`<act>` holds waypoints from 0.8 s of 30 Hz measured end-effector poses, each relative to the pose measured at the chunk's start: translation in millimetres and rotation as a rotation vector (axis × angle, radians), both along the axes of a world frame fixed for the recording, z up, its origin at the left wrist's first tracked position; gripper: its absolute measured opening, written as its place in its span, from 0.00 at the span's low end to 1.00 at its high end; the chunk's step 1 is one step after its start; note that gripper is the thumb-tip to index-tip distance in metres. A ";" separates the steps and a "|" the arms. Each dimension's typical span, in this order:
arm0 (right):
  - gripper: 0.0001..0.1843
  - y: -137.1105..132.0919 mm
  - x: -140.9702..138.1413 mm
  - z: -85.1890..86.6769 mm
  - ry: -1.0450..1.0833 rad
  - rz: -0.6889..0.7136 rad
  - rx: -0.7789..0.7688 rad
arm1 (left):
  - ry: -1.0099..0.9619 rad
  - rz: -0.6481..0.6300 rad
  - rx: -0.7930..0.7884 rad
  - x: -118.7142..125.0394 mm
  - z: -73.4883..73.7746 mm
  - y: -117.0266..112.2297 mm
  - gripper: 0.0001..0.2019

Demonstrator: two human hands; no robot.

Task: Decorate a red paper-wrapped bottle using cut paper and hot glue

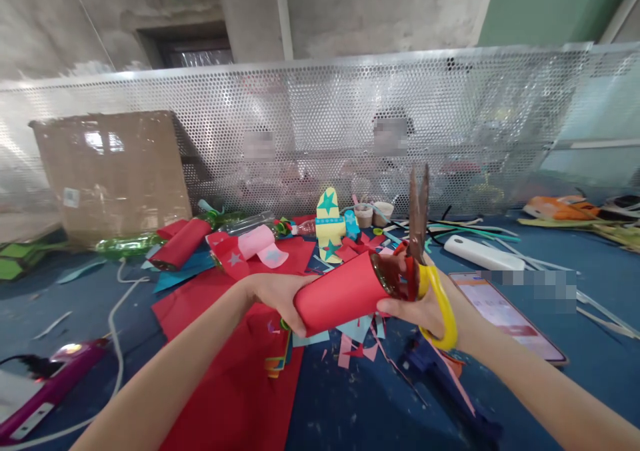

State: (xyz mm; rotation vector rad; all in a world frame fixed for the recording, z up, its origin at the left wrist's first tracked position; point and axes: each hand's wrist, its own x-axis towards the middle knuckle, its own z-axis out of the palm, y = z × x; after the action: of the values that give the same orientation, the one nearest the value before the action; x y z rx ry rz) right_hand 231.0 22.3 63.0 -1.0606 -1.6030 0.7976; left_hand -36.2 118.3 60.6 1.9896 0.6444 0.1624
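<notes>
My left hand (280,294) grips a bottle wrapped in red paper (340,294), held level above the blue table. Its open mouth end faces right. My right hand (425,311) is closed round yellow-and-red-handled scissors (419,238), whose blades point straight up just past the bottle's right end. Both hands meet over a large red paper sheet (230,384) and coloured paper scraps (357,344).
A phone (505,318) and a white oblong device (483,254) lie right. A cardboard box (113,174) stands back left before a perforated metal screen (350,124). Red-wrapped roll (181,243), green bottles, a yellow star-marked paper craft (329,228), small cups and a pink glue gun (45,384) crowd the table.
</notes>
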 end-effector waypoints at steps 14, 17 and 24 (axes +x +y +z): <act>0.17 36.2 33.6 -13.5 0.446 -0.020 -0.287 | -0.226 0.220 -0.047 4.6 2.2 4.0 0.43; 0.13 37.7 35.4 -15.4 0.453 0.012 -0.320 | -0.236 0.324 -0.004 6.6 4.3 3.0 0.42; 0.13 35.9 33.5 -17.1 0.472 0.077 -0.361 | -0.269 0.283 0.001 8.9 10.3 -3.6 0.41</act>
State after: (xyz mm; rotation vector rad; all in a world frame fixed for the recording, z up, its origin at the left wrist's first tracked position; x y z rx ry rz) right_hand 264.5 58.2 45.9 -0.9664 -1.1267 1.3166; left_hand -27.2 114.7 70.9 1.8273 0.7453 0.5907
